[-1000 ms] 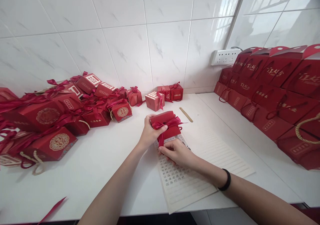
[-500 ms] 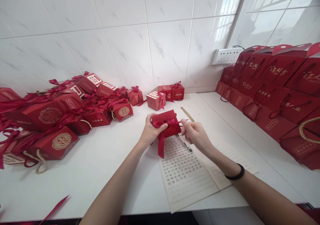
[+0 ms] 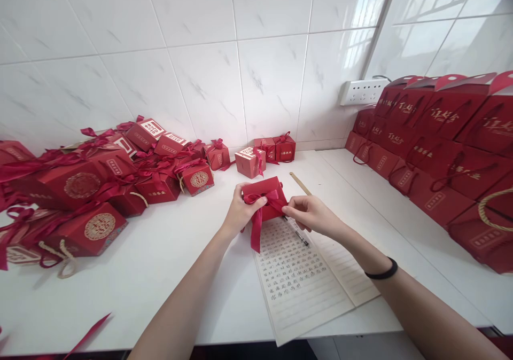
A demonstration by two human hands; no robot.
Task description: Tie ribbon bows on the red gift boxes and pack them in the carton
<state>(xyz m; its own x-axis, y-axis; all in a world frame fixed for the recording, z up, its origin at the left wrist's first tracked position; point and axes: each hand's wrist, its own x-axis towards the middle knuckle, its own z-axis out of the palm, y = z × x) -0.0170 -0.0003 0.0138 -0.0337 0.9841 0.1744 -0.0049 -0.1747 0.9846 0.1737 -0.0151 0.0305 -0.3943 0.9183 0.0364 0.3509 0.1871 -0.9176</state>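
Observation:
A small red gift box (image 3: 266, 190) stands on the white counter, partly on a sheet of lined paper (image 3: 297, 274). My left hand (image 3: 241, 210) grips its left side, thumb pressed on the dark red ribbon (image 3: 257, 226) at the knot. My right hand (image 3: 309, 213) pinches the ribbon's right end beside the box. One ribbon tail hangs down over the paper.
Many red boxes with ribbons (image 3: 96, 184) are piled at the left and along the back wall. Larger red gift bags (image 3: 436, 141) line the right side under a wall socket (image 3: 359, 91). A pen (image 3: 297, 234) and a wooden strip (image 3: 300, 182) lie near the box.
My right hand has left the hanging ribbon tail below the box, risen to the box's right side, and now pinches the ribbon there. The left hand has stayed put.

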